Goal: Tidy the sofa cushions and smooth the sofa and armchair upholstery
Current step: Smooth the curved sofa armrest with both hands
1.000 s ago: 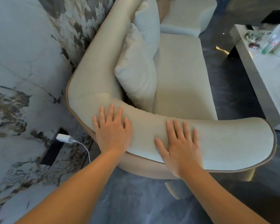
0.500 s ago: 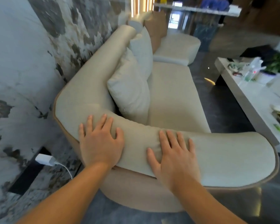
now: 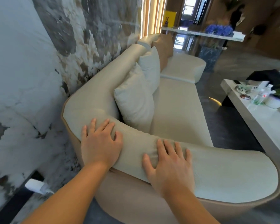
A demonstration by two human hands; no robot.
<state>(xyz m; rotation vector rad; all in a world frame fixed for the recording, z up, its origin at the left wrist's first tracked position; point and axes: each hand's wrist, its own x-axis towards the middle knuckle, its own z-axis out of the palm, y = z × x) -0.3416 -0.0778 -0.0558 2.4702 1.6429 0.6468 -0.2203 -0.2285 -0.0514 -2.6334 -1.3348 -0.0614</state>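
A long cream sofa (image 3: 176, 101) stands against a marbled grey-and-white wall (image 3: 22, 70), its long axis running away from the camera toward the far room. Its cover is a fine, pebbled weave with a tan piping band along the outer edge. The near armrest (image 3: 217, 172) is a thick padded roll that curves from the backrest corner across the lower middle of the view and ends in a rounded tip at the right.

Two plump cream cushions lean on the backrest, the near cushion (image 3: 134, 101) square with soft creased corners, the second cushion (image 3: 149, 70) just behind and touching it. A tan cushion (image 3: 164, 47) stands further along. A pale stone-like coffee table (image 3: 257, 120) with sharp straight edges stands to the right of the sofa, carrying bottles and small clutter.

Both hands lie flat on the armrest, palms down, grasping nothing. The left hand (image 3: 100, 141) rests near the corner bend, fingers spread and slightly curled. The right hand (image 3: 170, 162) lies beside it, apart, fingers fanned wide.

Compared with half a second ago, the view has tilted up, showing more of the far room; the hands stay pressed on the same stretch of armrest.
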